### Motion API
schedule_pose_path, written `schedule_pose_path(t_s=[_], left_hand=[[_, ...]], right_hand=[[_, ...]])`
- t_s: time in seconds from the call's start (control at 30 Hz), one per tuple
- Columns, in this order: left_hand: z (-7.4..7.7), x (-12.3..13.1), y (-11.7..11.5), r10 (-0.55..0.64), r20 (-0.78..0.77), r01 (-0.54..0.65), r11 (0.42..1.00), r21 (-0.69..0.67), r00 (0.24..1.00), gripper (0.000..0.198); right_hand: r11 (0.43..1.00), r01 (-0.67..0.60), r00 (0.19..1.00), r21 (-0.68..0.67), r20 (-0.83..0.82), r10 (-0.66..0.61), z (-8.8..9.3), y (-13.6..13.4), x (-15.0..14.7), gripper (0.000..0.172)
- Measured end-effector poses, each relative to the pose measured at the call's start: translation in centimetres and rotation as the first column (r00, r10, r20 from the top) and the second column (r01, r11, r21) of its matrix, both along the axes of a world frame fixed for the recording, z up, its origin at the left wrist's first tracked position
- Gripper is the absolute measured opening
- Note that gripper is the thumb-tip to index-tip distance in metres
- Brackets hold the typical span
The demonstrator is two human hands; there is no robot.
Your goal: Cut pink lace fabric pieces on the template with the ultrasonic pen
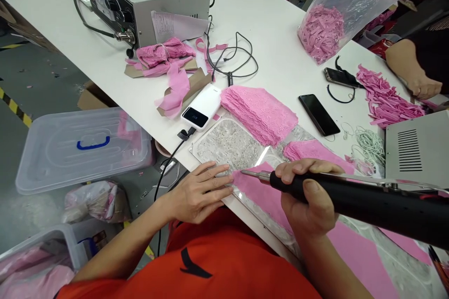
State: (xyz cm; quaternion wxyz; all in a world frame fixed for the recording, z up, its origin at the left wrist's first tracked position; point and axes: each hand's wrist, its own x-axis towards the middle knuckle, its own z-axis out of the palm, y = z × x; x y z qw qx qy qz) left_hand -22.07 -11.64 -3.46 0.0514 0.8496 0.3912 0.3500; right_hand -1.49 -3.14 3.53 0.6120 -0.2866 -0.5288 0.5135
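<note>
My left hand (206, 191) lies palm down at the table's front edge, fingers stretched out and slightly spread. Its fingertips meet the left end of a pink fabric sheet (261, 194) on a grey marbled board (228, 142). In my right hand (312, 201) is a thick black handheld cutter (372, 201), thumb and fingers wrapped round its front. The cutter's slim metal tip points left and sits over the fabric close to my left fingertips; whether it touches cannot be made out. Behind the board lies a stack of pink lace fabric (259, 112), with a smaller pink stack (315, 153) to its right.
A white power bank (201, 105) with cables stands left of the stack. Back left is a control box (168, 4) with knobs. A phone (319, 114), tangled pale string (370, 147) and pink strips (389, 98) lie rightward, near another person's hand (426, 86). A lidded bin (84, 149) stands below left.
</note>
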Motion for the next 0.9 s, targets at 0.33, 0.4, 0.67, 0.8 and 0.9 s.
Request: schedule_pose_path(t_s=[0.33,0.4,0.67,0.8,0.9], left_hand=[[-0.1,-0.2,0.0,-0.017,-0.004,0.017,1.0,0.002,1.0,0.037],[0.0,-0.2,0.0,-0.024,0.0,0.024,1.0,0.012,1.0,0.038],[1.0,0.1,0.8,0.021,0.005,-0.021,0.999,0.048,1.0,0.04],[1.1,0.6,0.9,0.043,-0.011,-0.042,0.997,0.061,0.999,0.034],[1.0,0.9,0.7,0.051,-0.014,-0.05,0.997,0.057,0.999,0.034]], right_hand=[[1.0,-0.023,0.999,0.017,-0.045,0.024,-0.2,0.0,-0.4,0.011],[1.0,-0.003,0.998,-0.009,-0.069,0.003,0.3,0.1,0.0,0.012],[0.967,0.238,0.96,-0.091,-0.133,-0.248,3.7,0.4,5.5,0.023],[0.953,0.276,0.946,-0.122,-0.141,-0.292,4.0,-0.1,7.9,0.033],[0.96,0.249,0.955,-0.126,-0.132,-0.265,3.3,-0.5,8.2,0.022]])
